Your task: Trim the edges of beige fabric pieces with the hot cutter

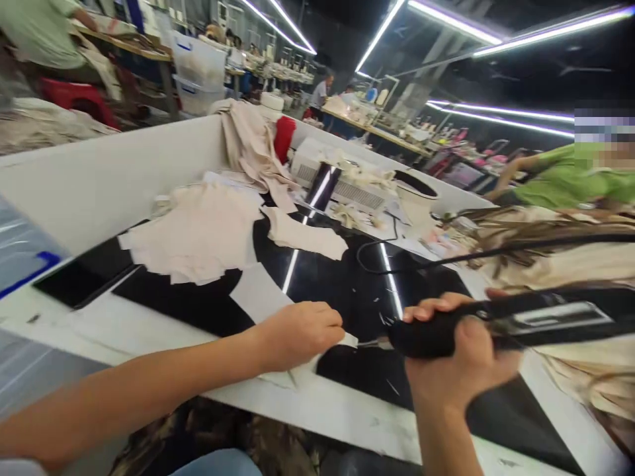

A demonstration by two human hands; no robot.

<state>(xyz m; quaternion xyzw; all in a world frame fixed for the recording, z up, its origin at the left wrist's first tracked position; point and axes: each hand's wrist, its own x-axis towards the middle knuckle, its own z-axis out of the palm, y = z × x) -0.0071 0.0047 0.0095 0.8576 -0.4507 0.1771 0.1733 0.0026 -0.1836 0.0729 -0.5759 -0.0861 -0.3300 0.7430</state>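
"what do you see on that table?"

"the left hand (308, 334) has its fingers curled in over a thin pale piece of fabric (350, 340), its end poking past the fingertips, above a glossy black panel (337, 284) on a white table (357, 411)."

"and the right hand (459, 360)?"

"wrapped round a long black handheld tool (560, 317). its slim metal tip (372, 344) points at that fabric end; i can't tell if they touch."

"farther back?"

"a heap of pale pink fabric pieces (198, 225), then a low white wall (124, 178)."

"and around us?"

"bright strip lights (456, 23), a person in a green shirt (555, 175) at right, a long worktable (380, 132) beyond."
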